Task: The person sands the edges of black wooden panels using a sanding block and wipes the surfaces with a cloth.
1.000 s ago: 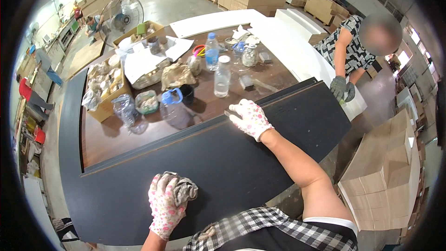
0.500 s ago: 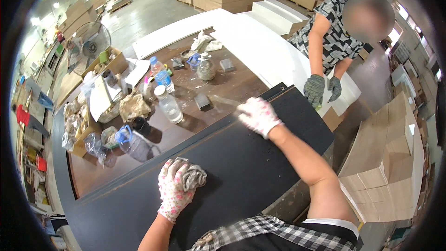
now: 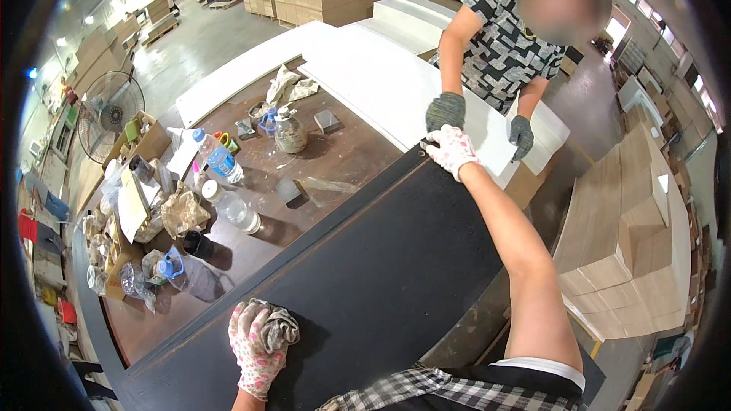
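My left hand [image 3: 257, 354], in a white glove with pink spots, is closed round a crumpled grey rag [image 3: 280, 329] on the near left part of a long black panel [image 3: 358, 259]. My right hand [image 3: 452, 152], gloved alike, has its fingers curled over the panel's far right corner; the thumb is hard to make out. Just beyond it, almost touching, is a co-worker's dark gloved hand [image 3: 446, 113]. The co-worker's other gloved hand [image 3: 521, 138] hangs beside the white panels. A dark block [image 3: 292, 192] and a flat scraper-like strip [image 3: 331, 184] lie on the brown tabletop past the panel.
The brown tabletop [image 3: 358, 148] bears a clear bottle [image 3: 232, 209], a blue-labelled bottle [image 3: 221, 160], a blue-handled jug [image 3: 190, 274], a jar [image 3: 291, 133] and a cluttered cardboard box [image 3: 122, 259]. White panels [image 3: 365, 68] border it. Stacked brown boards [image 3: 609, 243] stand right; a fan [image 3: 113, 114] stands left.
My right hand has moved outward to the panel's far right corner. The co-worker's nearer hand has shifted to the same corner. The view has turned; my left hand still holds the rag.
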Demonstrator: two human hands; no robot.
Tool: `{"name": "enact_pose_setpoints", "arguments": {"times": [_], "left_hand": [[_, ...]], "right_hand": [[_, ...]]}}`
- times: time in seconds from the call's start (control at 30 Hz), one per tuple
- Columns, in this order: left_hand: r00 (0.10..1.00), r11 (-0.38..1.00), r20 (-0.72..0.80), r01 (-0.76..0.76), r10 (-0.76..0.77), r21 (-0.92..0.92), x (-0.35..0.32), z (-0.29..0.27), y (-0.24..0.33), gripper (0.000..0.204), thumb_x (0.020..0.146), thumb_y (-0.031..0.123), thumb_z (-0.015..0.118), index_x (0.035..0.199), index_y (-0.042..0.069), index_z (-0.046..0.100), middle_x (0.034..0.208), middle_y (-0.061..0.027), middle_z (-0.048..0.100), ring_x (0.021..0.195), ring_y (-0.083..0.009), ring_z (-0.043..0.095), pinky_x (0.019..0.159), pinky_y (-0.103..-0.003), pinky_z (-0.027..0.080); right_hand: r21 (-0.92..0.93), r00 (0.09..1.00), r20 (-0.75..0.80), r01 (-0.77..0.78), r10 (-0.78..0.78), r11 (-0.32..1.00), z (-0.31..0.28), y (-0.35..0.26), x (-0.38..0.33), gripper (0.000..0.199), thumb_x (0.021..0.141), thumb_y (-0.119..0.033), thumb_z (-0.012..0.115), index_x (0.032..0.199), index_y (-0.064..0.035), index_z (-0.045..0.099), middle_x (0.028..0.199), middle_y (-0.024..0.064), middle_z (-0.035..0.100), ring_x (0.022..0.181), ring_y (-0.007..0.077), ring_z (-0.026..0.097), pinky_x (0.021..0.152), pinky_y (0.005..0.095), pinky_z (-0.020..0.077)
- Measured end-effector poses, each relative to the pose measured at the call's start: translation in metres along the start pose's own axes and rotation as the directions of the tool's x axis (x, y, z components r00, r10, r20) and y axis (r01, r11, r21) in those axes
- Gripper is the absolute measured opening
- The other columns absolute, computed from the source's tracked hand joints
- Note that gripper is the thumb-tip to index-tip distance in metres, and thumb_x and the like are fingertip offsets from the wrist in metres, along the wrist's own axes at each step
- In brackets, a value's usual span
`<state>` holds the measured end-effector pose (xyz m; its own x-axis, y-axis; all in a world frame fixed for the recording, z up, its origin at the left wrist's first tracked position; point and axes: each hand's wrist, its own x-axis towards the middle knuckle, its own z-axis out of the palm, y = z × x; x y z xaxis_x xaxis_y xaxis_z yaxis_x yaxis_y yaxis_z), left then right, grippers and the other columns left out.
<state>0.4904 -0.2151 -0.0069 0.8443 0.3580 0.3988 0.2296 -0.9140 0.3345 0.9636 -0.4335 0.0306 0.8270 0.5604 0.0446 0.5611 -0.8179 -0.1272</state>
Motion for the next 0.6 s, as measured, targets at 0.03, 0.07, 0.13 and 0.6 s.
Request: {"name": "enact_pose_setpoints", "arguments": {"times": [0.03,0.07,0.13,0.6], "left_hand": [[1.0,1.0,0.006,-0.002,0.002,0.001,0.001,0.0,0.0,0.051,0.063,0.016,0.076,0.111,0.008,0.061,0.123,-0.0149,0.057,0.122,-0.0406,0.05,0.104,-0.052,0.04],[1.0,1.0,0.01,-0.003,0.003,0.002,0.001,0.001,0.0,0.051,0.064,0.016,0.076,0.112,0.008,0.061,0.123,-0.0149,0.057,0.122,-0.0406,0.05,0.104,-0.052,0.04],[1.0,1.0,0.02,0.01,-0.01,0.01,-0.001,-0.001,-0.001,0.051,0.064,0.015,0.076,0.112,0.008,0.061,0.121,-0.0147,0.057,0.122,-0.0407,0.05,0.104,-0.052,0.04],[0.999,0.999,-0.022,-0.041,0.041,-0.015,0.0,0.004,0.001,0.053,0.063,0.015,0.075,0.113,0.007,0.06,0.121,-0.0167,0.057,0.121,-0.0428,0.049,0.104,-0.053,0.04]], "right_hand": [[-0.013,0.999,-0.043,0.016,-0.017,1.0,0.002,0.008,0.004,0.032,0.089,-0.041,0.06,0.11,-0.0194,0.071,0.108,0.0147,0.067,0.1,0.0332,0.064,0.086,0.0442,0.0521],[-0.047,0.995,0.039,0.095,-0.094,0.994,0.009,0.01,0.008,0.033,0.087,-0.042,0.063,0.111,-0.0217,0.071,0.108,0.0152,0.066,0.099,0.0335,0.064,0.087,0.0441,0.0518],[0.052,0.983,0.001,0.182,-0.182,0.982,0.015,-0.007,-0.003,0.031,0.087,-0.041,0.062,0.109,-0.0214,0.072,0.106,0.0163,0.066,0.101,0.0334,0.064,0.087,0.0431,0.0521],[0.055,0.982,-0.187,-0.016,0.026,0.998,0.018,0.042,-0.015,0.024,0.08,-0.028,0.069,0.095,-0.0094,0.072,0.091,0.0156,0.069,0.094,0.0325,0.065,0.085,0.0431,0.0505]]}}
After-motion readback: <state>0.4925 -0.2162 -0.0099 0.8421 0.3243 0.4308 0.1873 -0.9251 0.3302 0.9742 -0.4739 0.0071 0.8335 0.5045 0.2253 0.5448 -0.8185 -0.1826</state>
